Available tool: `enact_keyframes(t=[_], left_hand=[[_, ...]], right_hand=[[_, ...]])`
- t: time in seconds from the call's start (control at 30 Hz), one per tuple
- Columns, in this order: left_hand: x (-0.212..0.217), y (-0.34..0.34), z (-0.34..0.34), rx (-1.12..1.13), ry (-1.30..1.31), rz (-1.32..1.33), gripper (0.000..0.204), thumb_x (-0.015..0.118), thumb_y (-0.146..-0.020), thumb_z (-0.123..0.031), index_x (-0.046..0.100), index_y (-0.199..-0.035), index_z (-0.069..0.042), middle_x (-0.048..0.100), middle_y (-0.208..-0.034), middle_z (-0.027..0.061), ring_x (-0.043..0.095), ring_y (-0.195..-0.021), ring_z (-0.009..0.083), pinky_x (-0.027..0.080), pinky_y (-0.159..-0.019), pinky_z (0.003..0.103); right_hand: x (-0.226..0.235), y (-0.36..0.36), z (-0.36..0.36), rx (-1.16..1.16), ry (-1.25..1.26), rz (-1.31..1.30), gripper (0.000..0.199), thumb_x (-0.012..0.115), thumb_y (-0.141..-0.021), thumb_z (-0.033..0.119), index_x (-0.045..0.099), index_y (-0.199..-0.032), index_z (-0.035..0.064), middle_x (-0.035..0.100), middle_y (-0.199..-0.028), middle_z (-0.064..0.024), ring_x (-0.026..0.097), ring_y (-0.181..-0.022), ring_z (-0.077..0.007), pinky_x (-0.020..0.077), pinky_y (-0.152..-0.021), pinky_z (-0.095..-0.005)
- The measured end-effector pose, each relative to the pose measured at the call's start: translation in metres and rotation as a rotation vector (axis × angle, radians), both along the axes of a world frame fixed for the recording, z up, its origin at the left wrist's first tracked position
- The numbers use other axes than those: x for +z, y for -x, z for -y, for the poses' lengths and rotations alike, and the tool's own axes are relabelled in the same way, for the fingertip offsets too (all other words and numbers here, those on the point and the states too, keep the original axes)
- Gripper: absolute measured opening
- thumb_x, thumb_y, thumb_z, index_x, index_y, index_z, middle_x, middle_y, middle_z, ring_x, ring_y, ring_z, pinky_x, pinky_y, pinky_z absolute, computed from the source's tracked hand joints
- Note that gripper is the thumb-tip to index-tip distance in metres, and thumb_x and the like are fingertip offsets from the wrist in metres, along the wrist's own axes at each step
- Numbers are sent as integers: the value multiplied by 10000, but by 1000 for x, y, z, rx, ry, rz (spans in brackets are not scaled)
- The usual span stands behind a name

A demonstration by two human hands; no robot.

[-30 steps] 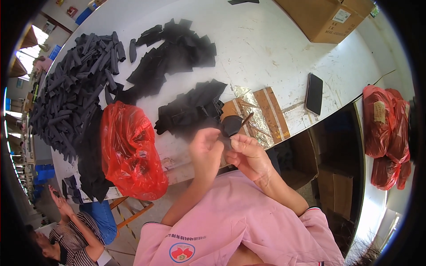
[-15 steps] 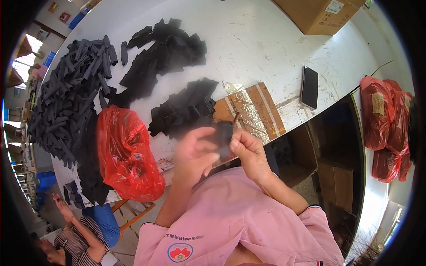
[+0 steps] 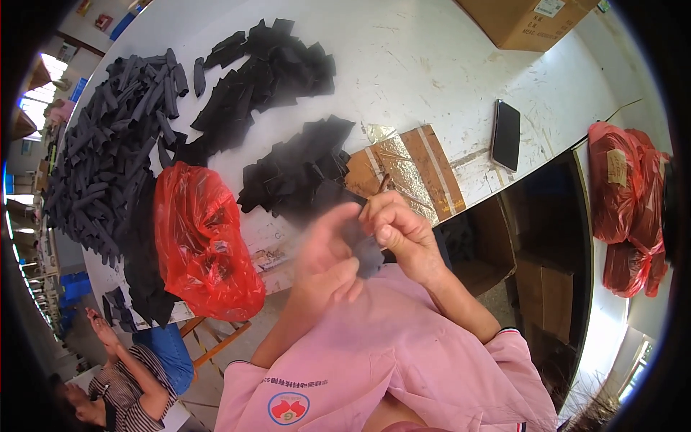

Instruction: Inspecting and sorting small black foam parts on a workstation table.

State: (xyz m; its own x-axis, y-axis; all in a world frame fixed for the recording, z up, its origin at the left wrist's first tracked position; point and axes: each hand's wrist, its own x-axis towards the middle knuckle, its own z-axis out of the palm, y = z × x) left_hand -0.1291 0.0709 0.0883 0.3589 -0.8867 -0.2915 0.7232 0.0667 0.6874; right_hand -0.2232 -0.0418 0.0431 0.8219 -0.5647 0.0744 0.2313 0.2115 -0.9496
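Observation:
In front of my chest, a small dark fabric piece (image 3: 369, 261), blurred by motion, hangs between my two hands. My left hand (image 3: 327, 255), smeared too, has its thumb and fingertips closed on the piece's left side. Curled fingers of my right hand (image 3: 403, 234) pinch its upper right edge. From the top of that hand sticks out a thin brown, stick-like tool (image 3: 385, 183); the rest of it is hidden. Just beyond my hands lies a heap of flat black fabric pieces (image 3: 299, 165), beside a brown cardboard sheet (image 3: 425, 165) with shiny tape.
At left, a large pile of rolled dark grey pieces (image 3: 115, 151) and a red plastic bag (image 3: 205, 245) cover the white table (image 3: 403, 79). Farther black pieces (image 3: 273, 68), a phone (image 3: 506, 135) and a carton (image 3: 529, 25) lie beyond. Another person (image 3: 129, 381) sits lower left.
The fabric piece has moved lower, toward my chest, and my left hand has closed in on it. My right hand has turned, its fingers curling more over the edge.

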Motion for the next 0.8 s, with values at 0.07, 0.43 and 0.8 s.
enact_keyframes(t=[0.07,0.43,0.8], left_hand=[[-11,7,8,186,-32,281,495,454,-769,74,298,-1236,22,503,-739,56,423,-448,55,396,-437,189],[18,13,43,390,117,538,68,493,-836,5,502,-901,22,539,-839,93,474,-527,48,377,-401,166],[-22,-34,56,-38,252,-733,303,387,-839,-18,370,-1136,37,569,-742,138,300,-313,56,318,-314,188]], right_hand=[[6,0,8,-28,56,122,118,518,-841,113,493,-757,32,483,-817,-24,445,-730,-75,386,-646,-201],[75,-1,21,-265,553,-137,89,540,-785,34,462,-747,14,479,-667,-68,482,-573,-148,392,-496,-260],[26,-14,59,133,-156,-340,253,487,-876,265,480,-733,57,406,-612,33,350,-526,-49,310,-473,-179]])
